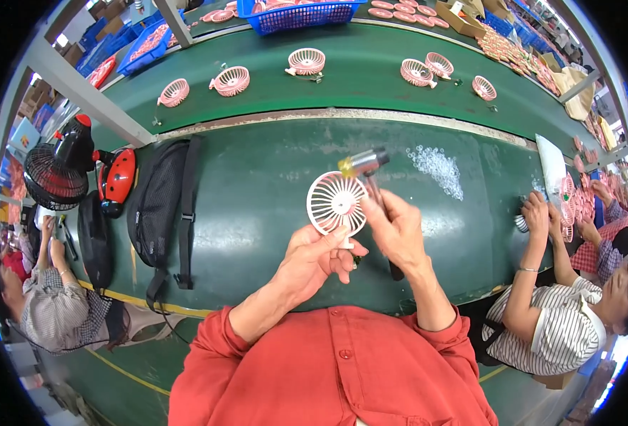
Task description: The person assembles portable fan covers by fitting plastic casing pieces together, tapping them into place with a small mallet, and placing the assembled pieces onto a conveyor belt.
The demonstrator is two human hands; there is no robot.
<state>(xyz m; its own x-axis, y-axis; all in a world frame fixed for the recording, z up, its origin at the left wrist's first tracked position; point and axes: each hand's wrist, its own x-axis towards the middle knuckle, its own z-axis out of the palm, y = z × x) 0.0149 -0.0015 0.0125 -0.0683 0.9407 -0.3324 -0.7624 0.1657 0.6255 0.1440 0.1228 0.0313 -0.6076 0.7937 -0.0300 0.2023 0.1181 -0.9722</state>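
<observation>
Pale-pink plastic, the round slatted fan cage (341, 204) has the green tabletop (250, 213) beneath it, its stub clamped in the fingers of the left hand (309, 255), apparently for steadiness; beside it, fingers of the right hand (400, 234) wrap a yellow-and-metal-headed hammer (363, 162), seemingly freeing its head.

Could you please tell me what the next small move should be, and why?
Probably a light tap of the hammer on the pink fan cage: the right hand grips the hammer, its head appearing by the cage's far rim, while the left hand holds the cage near its stem. Whether hammer and cage touch, I cannot tell.
</observation>
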